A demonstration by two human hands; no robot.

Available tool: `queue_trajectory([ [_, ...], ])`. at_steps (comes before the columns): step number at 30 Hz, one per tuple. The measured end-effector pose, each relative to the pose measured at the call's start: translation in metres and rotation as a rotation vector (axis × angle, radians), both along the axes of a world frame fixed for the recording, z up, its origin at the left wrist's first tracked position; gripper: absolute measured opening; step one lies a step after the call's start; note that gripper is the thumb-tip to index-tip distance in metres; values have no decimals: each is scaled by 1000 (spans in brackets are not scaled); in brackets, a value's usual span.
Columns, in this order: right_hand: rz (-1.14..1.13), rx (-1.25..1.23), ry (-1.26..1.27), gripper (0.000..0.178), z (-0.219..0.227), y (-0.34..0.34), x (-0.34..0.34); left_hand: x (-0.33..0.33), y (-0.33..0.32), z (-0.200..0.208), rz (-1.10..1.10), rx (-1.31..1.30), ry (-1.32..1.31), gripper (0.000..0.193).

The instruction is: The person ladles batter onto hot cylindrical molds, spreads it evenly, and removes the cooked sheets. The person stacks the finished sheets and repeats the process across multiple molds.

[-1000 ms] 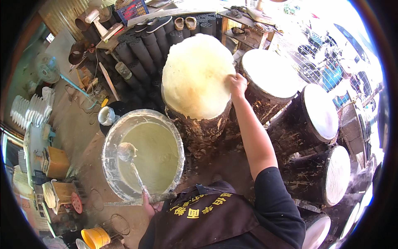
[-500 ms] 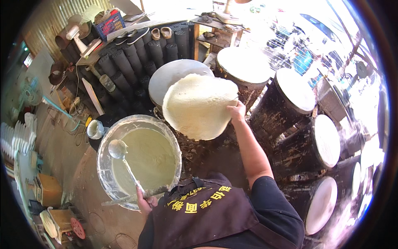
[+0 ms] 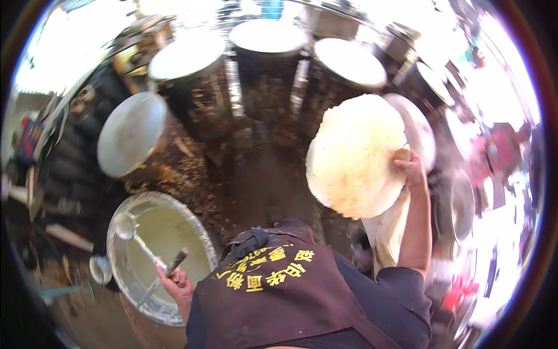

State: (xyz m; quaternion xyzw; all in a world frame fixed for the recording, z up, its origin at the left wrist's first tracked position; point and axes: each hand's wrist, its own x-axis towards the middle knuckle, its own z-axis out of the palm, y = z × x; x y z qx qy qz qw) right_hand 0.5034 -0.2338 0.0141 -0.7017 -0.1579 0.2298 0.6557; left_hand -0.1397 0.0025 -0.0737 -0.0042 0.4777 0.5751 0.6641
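Pinching one edge, the right hand (image 3: 411, 168) holds the pale flatbread (image 3: 354, 156) to the right of the batter tub (image 3: 119, 273), apparently to keep it flat. The left hand (image 3: 176, 286) clasps ladle (image 3: 125, 225) and stick (image 3: 176, 261) over the tub, presumably to contain dripping.

The right hand (image 3: 414, 171) pinches a round flatbread (image 3: 357, 157), left of its grip; the left hand (image 3: 176, 284) holds a ladle (image 3: 125, 225) and stick (image 3: 176, 262), batter tub (image 3: 119, 264) beneath.

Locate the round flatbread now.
In the head view, the flatbread is right of centre, its right edge held in the right hand, partly hiding a pale drum top.
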Motion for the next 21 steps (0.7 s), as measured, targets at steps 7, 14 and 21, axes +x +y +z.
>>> queue_trajectory([
  [7,-201,-701,-235,25,156,-212,41,16,21,2,-111,-20,54,31],
  [14,-373,-1623,-529,30,104,-218,22,24,37,-31,-361,56,102,30],
  [21,-394,-1475,-646,26,-125,-208,-51,52,37,-30,-466,-23,174,49],
])
